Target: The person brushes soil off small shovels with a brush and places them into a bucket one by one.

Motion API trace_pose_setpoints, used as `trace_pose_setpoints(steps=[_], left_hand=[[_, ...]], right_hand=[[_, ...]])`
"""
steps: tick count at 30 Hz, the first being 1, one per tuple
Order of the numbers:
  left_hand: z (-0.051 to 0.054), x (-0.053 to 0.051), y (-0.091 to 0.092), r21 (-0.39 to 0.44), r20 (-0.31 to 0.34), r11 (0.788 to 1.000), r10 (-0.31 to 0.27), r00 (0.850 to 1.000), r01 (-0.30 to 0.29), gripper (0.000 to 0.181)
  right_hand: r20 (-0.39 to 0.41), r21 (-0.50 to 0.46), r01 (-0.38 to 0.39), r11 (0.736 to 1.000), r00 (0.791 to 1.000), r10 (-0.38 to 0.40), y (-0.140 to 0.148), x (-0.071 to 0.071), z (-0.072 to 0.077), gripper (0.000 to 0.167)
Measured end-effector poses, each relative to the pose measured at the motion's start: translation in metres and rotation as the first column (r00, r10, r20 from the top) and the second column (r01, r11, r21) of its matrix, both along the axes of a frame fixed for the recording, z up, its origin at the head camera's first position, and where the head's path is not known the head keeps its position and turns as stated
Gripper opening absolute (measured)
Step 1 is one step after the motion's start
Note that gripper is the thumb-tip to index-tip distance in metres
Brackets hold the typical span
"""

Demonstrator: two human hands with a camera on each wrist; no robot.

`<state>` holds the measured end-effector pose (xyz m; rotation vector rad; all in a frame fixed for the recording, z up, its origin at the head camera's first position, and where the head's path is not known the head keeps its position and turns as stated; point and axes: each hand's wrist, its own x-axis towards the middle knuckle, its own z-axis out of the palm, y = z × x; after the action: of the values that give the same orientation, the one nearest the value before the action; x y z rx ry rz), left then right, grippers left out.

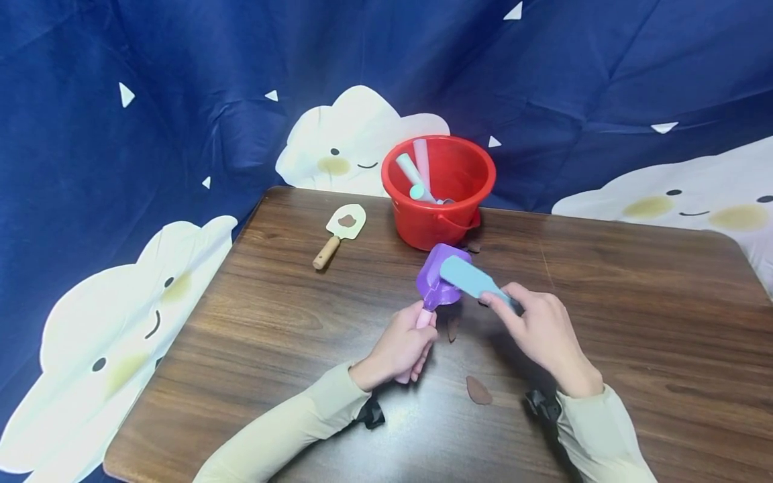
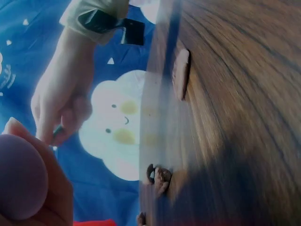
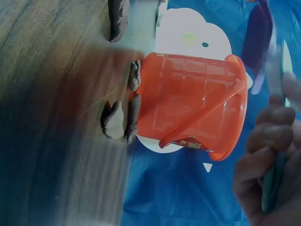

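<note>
My left hand [image 1: 400, 345] grips the pink handle of a purple toy shovel [image 1: 429, 272], held above the table with its scoop near the bucket. My right hand [image 1: 546, 332] holds a light blue flat toy spatula [image 1: 468, 276], its blade over the shovel's scoop; whether the two touch I cannot tell. In the left wrist view, the round end of the pink handle [image 2: 21, 176] sticks out of the left fist. Brown clay-like pieces lie on the table below, one flat piece [image 1: 479, 390] nearest me and another [image 1: 453, 329] under the shovel.
A red bucket [image 1: 417, 225] stands at the table's back edge with several pastel-handled tools inside. Left of it lies a pale green trowel [image 1: 353, 230] with a wooden handle and a brown piece on its blade. More brown pieces [image 3: 113, 122] lie beside the bucket.
</note>
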<state>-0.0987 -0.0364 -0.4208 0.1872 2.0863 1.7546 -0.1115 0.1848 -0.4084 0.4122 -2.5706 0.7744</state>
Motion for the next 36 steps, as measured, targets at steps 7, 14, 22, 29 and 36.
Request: trace_pose_setpoints(steps=[7, 14, 22, 29, 36], left_hand=[[0.001, 0.003, 0.001, -0.013, -0.021, 1.000, -0.005, 1.000, 0.004, 0.004], [-0.001, 0.001, 0.000, 0.002, -0.033, 1.000, 0.003, 0.999, -0.003, 0.006], [0.000, -0.001, -0.001, 0.064, 0.035, 0.998, 0.013, 0.999, -0.015, 0.008], [0.003, 0.000, -0.002, 0.081, 0.055, 0.997, 0.015, 0.998, -0.020, 0.007], [0.005, 0.001, -0.004, 0.054, 0.031, 0.998, 0.015, 0.999, -0.017, 0.006]], right_hand=[[0.061, -0.145, 0.145, 0.979, 0.989, -0.138, -0.003, -0.006, -0.002, 0.025], [0.079, -0.118, 0.112, 0.987, 0.992, -0.103, -0.010, 0.001, 0.002, 0.021], [0.023, 0.034, -0.108, 0.994, 0.994, 0.107, -0.015, 0.012, 0.005, 0.018], [0.027, 0.012, -0.112, 0.994, 0.993, 0.112, -0.011, 0.009, 0.001, 0.017], [0.056, -0.081, -0.074, 0.994, 0.995, 0.078, -0.009, 0.003, -0.002, 0.012]])
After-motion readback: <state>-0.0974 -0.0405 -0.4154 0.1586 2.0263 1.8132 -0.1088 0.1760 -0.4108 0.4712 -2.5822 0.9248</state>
